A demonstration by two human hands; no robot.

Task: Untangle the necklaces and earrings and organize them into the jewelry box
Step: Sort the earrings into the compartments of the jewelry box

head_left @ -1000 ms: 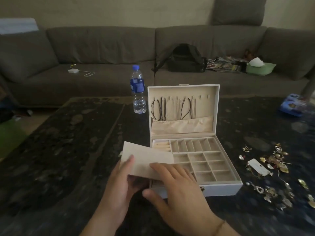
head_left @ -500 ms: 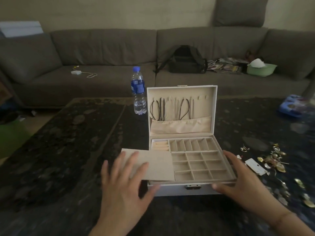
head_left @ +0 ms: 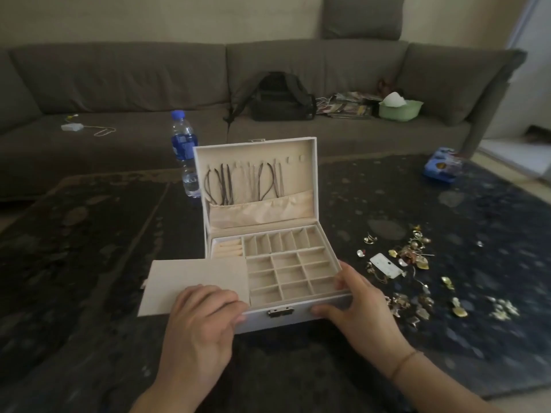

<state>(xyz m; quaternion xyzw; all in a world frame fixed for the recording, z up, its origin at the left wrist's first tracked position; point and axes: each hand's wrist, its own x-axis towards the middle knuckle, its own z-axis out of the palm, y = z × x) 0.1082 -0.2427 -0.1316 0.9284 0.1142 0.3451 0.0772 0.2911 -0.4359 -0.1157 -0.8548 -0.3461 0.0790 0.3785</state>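
I see one jewelry box [head_left: 301, 315], white, standing open near the front edge of the dark table [head_left: 74, 263], with its lid upright. Inside I count one row of six narrow compartments at the back and a grid of nine square ones in front of it, plus one small section with ring rolls at the back left. In the lid hang several thin necklaces [head_left: 226, 186]; two dark cord loops are clear to me, the pale ones between them I cannot count. One beige flat pad [head_left: 193, 278] lies over the front left corner of the box and sticks out past its left wall. My left hand [head_left: 199, 326] rests on the near edge of this pad with fingers curled over it; whether the thumb holds it from below I cannot tell, it is hidden. My right hand [head_left: 357, 305] grips the front right corner of the box, thumb on the front wall and fingers on the rim. To the right of the box, toward the right edge of the table, lies a scattered heap of earrings [head_left: 414, 254], gold coloured and too blurred and tangled to count, with one white card [head_left: 384, 265] among them. At the far side of the table I count one water bottle [head_left: 185, 153] just beside the lid, and one blue tin [head_left: 441, 168] near the far right corner, which is blurred. Behind is one grey sofa [head_left: 119, 79], cut off at the left, carrying one black backpack [head_left: 280, 99], one green bowl [head_left: 401, 110] and one small white charger [head_left: 71, 127].
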